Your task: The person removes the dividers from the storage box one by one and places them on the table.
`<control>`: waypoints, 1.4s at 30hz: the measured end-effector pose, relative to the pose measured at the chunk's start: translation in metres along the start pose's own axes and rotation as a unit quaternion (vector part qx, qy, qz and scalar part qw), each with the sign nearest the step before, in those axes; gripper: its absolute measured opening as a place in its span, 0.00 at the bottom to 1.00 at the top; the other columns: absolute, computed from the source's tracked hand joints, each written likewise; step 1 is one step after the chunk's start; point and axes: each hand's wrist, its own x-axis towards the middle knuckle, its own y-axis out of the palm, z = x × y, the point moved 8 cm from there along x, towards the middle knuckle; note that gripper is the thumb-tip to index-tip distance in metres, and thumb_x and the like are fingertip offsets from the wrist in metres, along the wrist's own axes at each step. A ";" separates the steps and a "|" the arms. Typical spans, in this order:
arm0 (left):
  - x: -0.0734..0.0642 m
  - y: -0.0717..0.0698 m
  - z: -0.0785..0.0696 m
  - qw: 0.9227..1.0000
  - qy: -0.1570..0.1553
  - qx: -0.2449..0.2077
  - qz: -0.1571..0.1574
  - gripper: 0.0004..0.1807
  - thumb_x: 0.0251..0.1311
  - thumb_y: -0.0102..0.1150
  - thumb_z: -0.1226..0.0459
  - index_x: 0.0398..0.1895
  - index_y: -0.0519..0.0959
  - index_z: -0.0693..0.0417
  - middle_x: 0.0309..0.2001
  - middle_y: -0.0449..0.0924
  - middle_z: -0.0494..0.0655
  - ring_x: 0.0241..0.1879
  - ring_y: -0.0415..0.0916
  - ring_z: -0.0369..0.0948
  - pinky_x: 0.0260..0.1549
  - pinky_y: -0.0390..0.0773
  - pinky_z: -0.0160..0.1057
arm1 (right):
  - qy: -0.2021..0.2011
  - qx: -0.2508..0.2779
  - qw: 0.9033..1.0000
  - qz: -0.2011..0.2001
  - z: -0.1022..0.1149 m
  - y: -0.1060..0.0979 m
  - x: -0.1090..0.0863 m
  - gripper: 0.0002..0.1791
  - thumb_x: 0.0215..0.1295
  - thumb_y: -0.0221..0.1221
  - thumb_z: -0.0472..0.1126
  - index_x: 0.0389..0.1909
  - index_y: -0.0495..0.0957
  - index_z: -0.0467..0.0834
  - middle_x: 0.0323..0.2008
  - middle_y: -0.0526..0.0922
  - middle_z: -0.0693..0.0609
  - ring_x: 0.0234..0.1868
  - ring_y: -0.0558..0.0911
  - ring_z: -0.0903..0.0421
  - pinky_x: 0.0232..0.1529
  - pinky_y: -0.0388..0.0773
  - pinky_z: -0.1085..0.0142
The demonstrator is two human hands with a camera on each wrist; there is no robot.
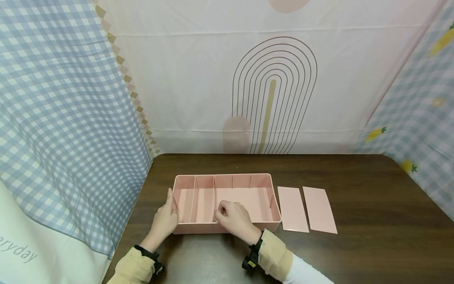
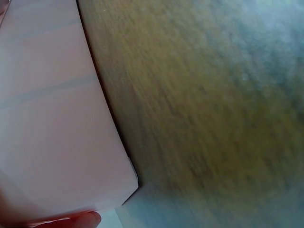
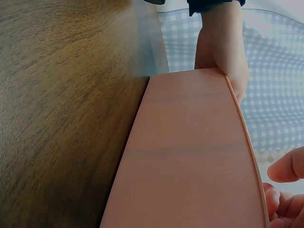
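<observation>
In the head view, a long pink organizer box (image 1: pixel 227 228) stands on the table. Two upright dividers split off narrow compartments at its left: a left divider (image 1: pixel 193 199) and a second divider (image 1: pixel 214 193). My left hand (image 1: pixel 164 219) rests against the box's left end, its index finger straight along the outside. Curled fingers mark my right hand (image 1: pixel 235 219), which is over the front rim by the second divider's near end. Nothing shows between its thumb and fingers (image 3: pixel 285 166) in the right wrist view. Part of that divider is hidden by this hand.
Two loose flat pink panels, one nearer (image 1: pixel 293 209) and one farther right (image 1: pixel 320 210), lie to the right of the box on the brown wooden table (image 1: pixel 376 236). Blue-checked cloth (image 1: pixel 78 98) hangs at the left, and a white patterned cloth (image 1: pixel 191 86) stands behind.
</observation>
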 end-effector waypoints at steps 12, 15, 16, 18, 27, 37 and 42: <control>0.000 0.001 0.000 1.000 0.001 0.000 0.004 0.31 0.61 0.34 0.69 0.66 0.43 0.69 0.38 0.75 0.68 0.30 0.75 0.52 0.28 0.71 0.51 | 0.004 -0.011 1.000 -0.003 0.000 0.004 0.002 0.14 0.53 0.54 0.42 0.11 0.66 0.48 0.10 0.59 0.63 0.13 0.60 0.66 0.15 0.55 0.74; 0.000 0.001 0.001 1.000 0.000 0.000 0.007 0.31 0.60 0.34 0.69 0.66 0.43 0.69 0.36 0.75 0.67 0.27 0.74 0.49 0.26 0.71 0.49 | 0.004 -0.015 1.000 -0.003 -0.001 0.005 0.003 0.14 0.53 0.54 0.42 0.11 0.66 0.49 0.10 0.60 0.63 0.13 0.60 0.66 0.15 0.55 0.74; 0.000 0.001 0.001 1.000 0.000 0.000 0.007 0.31 0.60 0.34 0.69 0.66 0.43 0.69 0.35 0.75 0.67 0.26 0.74 0.49 0.25 0.71 0.49 | 0.004 -0.016 1.000 -0.003 -0.001 0.006 0.003 0.14 0.53 0.54 0.42 0.11 0.66 0.49 0.10 0.60 0.63 0.14 0.60 0.66 0.15 0.55 0.74; 0.000 0.001 0.001 1.000 0.000 0.001 0.006 0.31 0.60 0.35 0.69 0.66 0.43 0.69 0.34 0.75 0.66 0.26 0.73 0.48 0.25 0.71 0.49 | 0.002 -0.014 1.000 -0.002 -0.001 0.006 0.003 0.14 0.53 0.54 0.42 0.11 0.67 0.49 0.10 0.61 0.63 0.14 0.60 0.66 0.15 0.55 0.74; 0.000 0.001 0.001 1.000 0.000 0.000 0.006 0.31 0.60 0.34 0.69 0.66 0.43 0.68 0.32 0.75 0.65 0.26 0.74 0.49 0.26 0.71 0.49 | 0.003 -0.006 1.000 0.005 0.002 0.008 0.005 0.15 0.54 0.54 0.43 0.11 0.67 0.50 0.10 0.63 0.63 0.13 0.60 0.67 0.15 0.55 0.74; 0.000 0.001 0.001 1.000 -0.004 -0.001 0.013 0.31 0.60 0.35 0.69 0.66 0.43 0.68 0.28 0.75 0.61 0.22 0.69 0.44 0.23 0.69 0.46 | 0.013 -0.007 1.000 0.014 0.000 0.012 0.007 0.16 0.54 0.54 0.45 0.10 0.66 0.50 0.09 0.65 0.64 0.13 0.61 0.67 0.15 0.56 0.73; 0.000 0.000 0.000 1.000 -0.003 -0.002 0.011 0.31 0.60 0.35 0.70 0.66 0.43 0.68 0.35 0.75 0.66 0.24 0.71 0.46 0.24 0.71 0.47 | 0.018 -0.010 1.000 0.022 0.001 0.013 0.009 0.16 0.55 0.54 0.45 0.10 0.66 0.50 0.10 0.69 0.63 0.12 0.62 0.66 0.14 0.56 0.73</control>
